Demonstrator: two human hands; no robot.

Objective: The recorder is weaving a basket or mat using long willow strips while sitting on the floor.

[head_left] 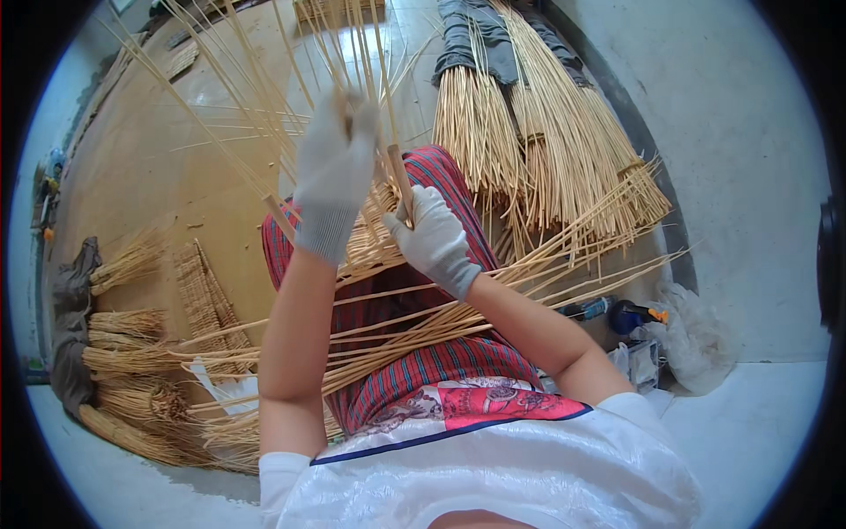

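Observation:
A partly woven wicker piece [368,236] rests between my knees, with long pale rods [251,66] standing up and fanning away from it. My left hand [335,172], in a white knit glove, is raised over its left part among the rods. Motion smears those fingers, so I cannot tell what they hold. My right hand [434,240], gloved too, is closed at the work's right side, its thumb and fingers around the foot of a thick flat stake [400,179]. The lower weave is partly hidden by my hands.
Loose rods [414,344] lie across my lap, under my forearms. Large rod bundles [564,167] wrapped in grey cloth lie at far right. Smaller bundles [132,357] and a woven strip [207,295] are at left. A clear plastic bag [696,339] sits at right beside a dark blue object [627,316].

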